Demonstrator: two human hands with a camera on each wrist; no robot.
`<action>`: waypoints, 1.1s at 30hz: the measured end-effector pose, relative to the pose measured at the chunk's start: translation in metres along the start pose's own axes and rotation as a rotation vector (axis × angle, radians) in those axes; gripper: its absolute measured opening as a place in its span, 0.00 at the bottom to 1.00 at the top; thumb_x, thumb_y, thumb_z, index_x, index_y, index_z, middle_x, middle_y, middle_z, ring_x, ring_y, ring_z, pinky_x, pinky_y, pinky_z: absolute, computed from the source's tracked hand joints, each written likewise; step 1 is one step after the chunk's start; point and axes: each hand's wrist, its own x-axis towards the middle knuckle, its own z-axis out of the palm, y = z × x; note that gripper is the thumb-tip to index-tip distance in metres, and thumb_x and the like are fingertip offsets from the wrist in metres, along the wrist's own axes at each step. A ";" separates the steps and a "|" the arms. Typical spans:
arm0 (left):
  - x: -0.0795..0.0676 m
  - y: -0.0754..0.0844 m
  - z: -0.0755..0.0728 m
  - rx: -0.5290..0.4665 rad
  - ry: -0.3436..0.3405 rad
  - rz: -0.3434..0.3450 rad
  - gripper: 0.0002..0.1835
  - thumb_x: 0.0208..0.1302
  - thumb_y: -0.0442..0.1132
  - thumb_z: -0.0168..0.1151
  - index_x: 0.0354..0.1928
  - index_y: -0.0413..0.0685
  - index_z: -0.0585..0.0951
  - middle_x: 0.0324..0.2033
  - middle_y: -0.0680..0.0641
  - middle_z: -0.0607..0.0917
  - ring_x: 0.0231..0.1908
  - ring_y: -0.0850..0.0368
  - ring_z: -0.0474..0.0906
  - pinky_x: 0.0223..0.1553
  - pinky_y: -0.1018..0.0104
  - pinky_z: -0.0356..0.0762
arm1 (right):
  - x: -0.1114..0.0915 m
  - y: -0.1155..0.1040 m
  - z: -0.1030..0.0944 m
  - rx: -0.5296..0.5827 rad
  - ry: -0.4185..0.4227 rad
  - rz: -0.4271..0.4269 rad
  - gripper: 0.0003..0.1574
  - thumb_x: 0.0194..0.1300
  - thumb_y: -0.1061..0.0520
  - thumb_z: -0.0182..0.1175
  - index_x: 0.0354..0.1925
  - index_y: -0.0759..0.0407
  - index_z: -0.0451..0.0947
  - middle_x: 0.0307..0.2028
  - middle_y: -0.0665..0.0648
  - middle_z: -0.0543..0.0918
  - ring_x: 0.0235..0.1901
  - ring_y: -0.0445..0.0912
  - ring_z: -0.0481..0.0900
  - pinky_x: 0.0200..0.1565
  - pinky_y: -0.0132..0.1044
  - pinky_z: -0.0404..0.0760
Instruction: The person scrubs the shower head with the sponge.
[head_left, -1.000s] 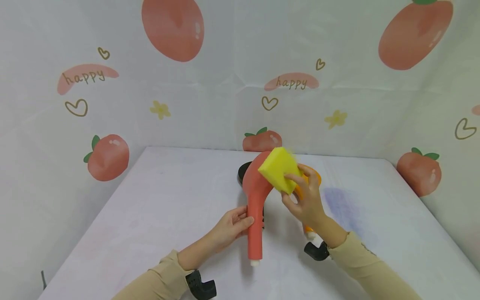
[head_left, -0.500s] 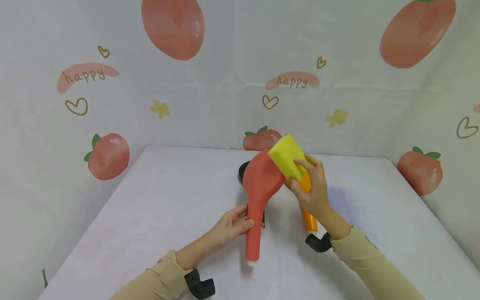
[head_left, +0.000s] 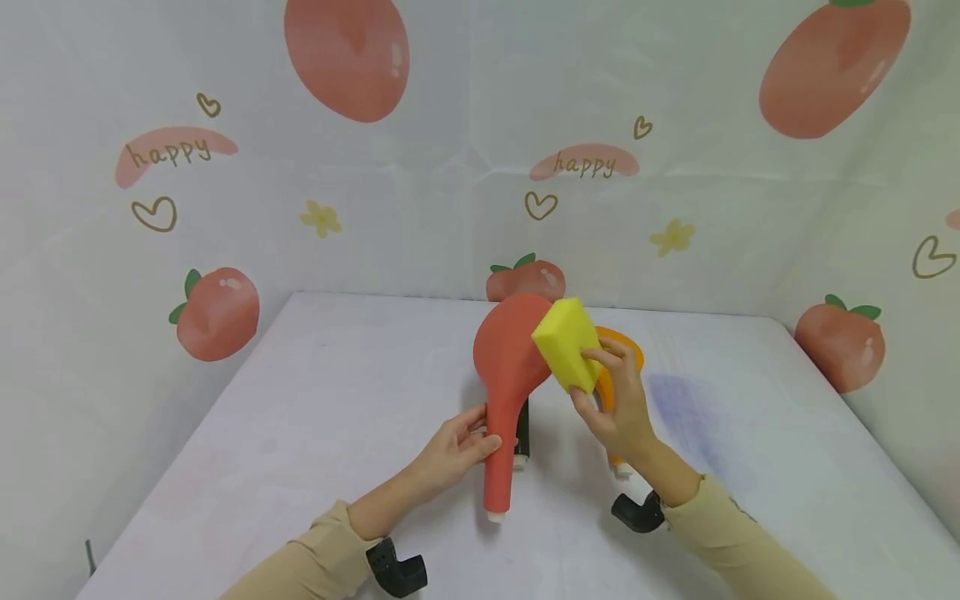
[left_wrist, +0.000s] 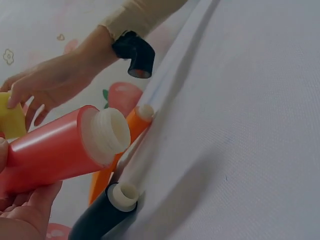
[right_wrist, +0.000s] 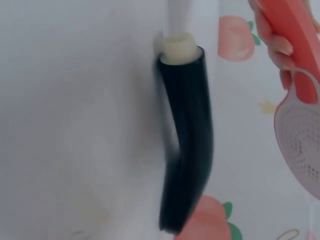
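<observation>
A red shower head (head_left: 512, 350) with a white threaded end is held up over the table, its rounded back towards the head view. My left hand (head_left: 452, 454) grips its handle. Between the thumb and fingers of my right hand (head_left: 621, 408) is a yellow sponge (head_left: 564, 340), which overlaps the right side of the red head in the head view; I cannot tell how firmly it touches. The right wrist view shows the shower head's pale, perforated spray face (right_wrist: 302, 135). In the left wrist view its handle (left_wrist: 50, 150) fills the left, with the sponge behind.
On the white table (head_left: 337, 375) lie a black shower head (head_left: 522, 429), mostly hidden behind the red one, and an orange shower head (head_left: 626, 346), partly hidden by my right hand. A printed white cloth (head_left: 420, 208) hangs behind. Black camera mounts (head_left: 396, 570) sit at both wrists.
The sponge rose to the upper right along the red shower head, then came back down and left. The red shower head has turned and shifted slightly left; my left hand keeps its grip.
</observation>
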 end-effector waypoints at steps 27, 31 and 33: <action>-0.001 0.001 0.002 0.223 0.052 0.182 0.35 0.64 0.33 0.57 0.68 0.28 0.54 0.55 0.31 0.69 0.53 0.36 0.74 0.52 0.63 0.78 | 0.026 0.002 -0.020 0.079 -0.025 0.210 0.24 0.64 0.69 0.47 0.59 0.70 0.63 0.52 0.33 0.67 0.39 0.32 0.68 0.43 0.18 0.68; -0.002 0.002 0.002 0.286 0.095 0.218 0.34 0.62 0.32 0.59 0.66 0.28 0.57 0.56 0.31 0.70 0.51 0.38 0.74 0.52 0.62 0.79 | 0.030 -0.001 -0.024 0.126 -0.055 0.266 0.23 0.67 0.68 0.44 0.60 0.70 0.61 0.52 0.34 0.68 0.40 0.32 0.70 0.44 0.17 0.70; -0.003 0.002 0.002 0.315 0.127 0.236 0.34 0.61 0.32 0.60 0.66 0.28 0.58 0.57 0.32 0.70 0.51 0.39 0.74 0.52 0.61 0.79 | 0.030 -0.001 -0.026 0.153 -0.063 0.297 0.22 0.67 0.67 0.43 0.60 0.70 0.60 0.52 0.35 0.69 0.41 0.33 0.71 0.45 0.17 0.71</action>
